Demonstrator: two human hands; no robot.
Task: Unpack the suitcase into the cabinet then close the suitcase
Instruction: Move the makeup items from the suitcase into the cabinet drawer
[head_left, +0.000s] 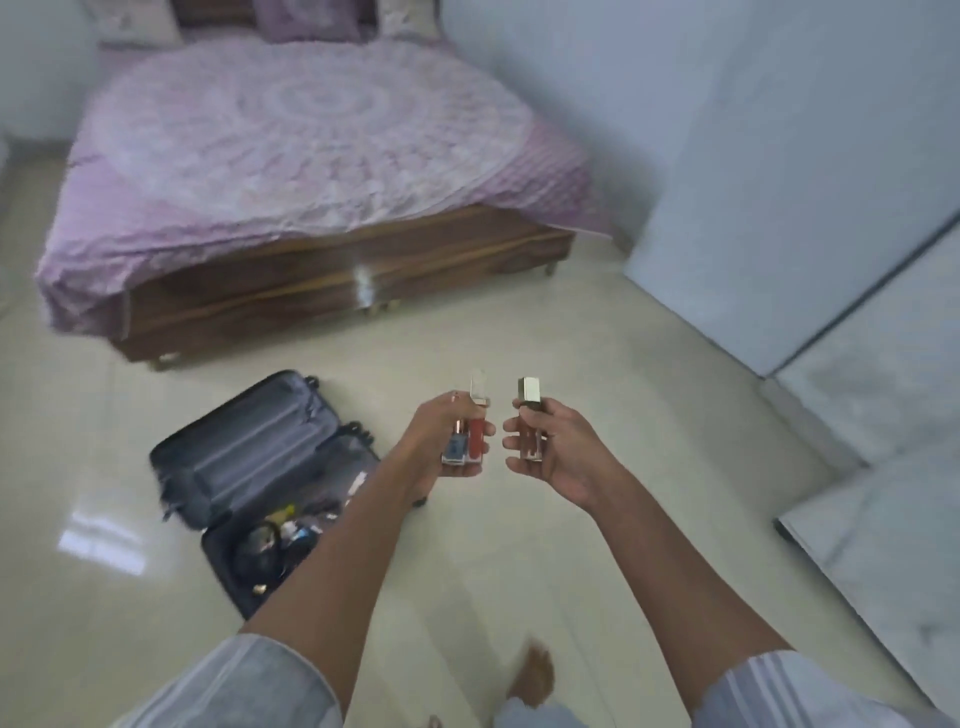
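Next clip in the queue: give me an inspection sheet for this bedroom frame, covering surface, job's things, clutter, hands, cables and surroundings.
Surface: glossy cream tiled floor, with window glare at left.
Job's things: dark suitcase lies open on the floor, small items still in its near half; white cabinet doors at right look closed.
Clutter: nothing seen outside the suitcase.
Hands: left hand grips two small bottles, one red, one bluish; right hand grips a clear bottle with a silver cap. Both are raised over the floor, apart from each other.
Cables: a dark coiled cord seems to lie in the suitcase; too blurred to be sure.
Surroundings: bed with pink patterned cover, plain pale walls, a bare foot below.
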